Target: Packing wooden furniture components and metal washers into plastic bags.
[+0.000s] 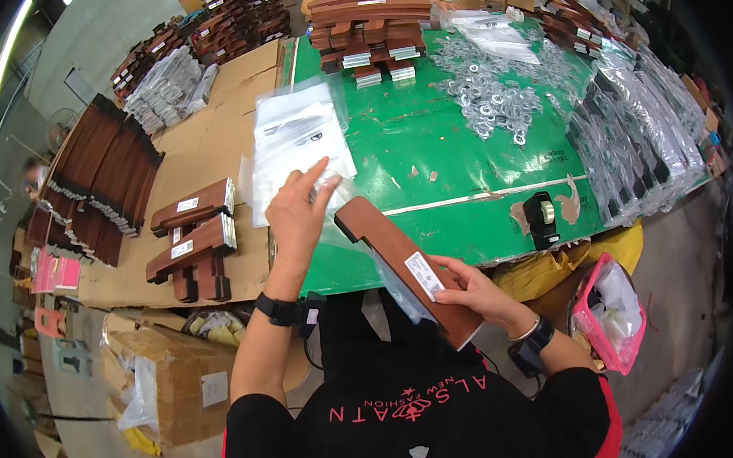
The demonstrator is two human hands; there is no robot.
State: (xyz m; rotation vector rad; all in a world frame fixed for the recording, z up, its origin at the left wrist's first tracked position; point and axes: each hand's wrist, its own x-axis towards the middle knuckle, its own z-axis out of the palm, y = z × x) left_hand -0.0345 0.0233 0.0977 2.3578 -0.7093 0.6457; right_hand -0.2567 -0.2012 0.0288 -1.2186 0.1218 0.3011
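Likely bagging: my right hand (484, 297) pinches brown curved wood-look bar (389, 240), left hand (297, 210) grip I can't tell; next probably calls for working translucent plastic film (402, 293) over.

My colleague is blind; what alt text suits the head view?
A person's right hand holds a labelled brown bar at a green table, left hand raised near clear plastic bags. Similar bars are stacked to the left; ring-shaped metal pieces lie heaped beyond.

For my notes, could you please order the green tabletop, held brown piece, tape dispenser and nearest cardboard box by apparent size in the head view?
1. Green tabletop
2. Cardboard box
3. Brown piece
4. Tape dispenser
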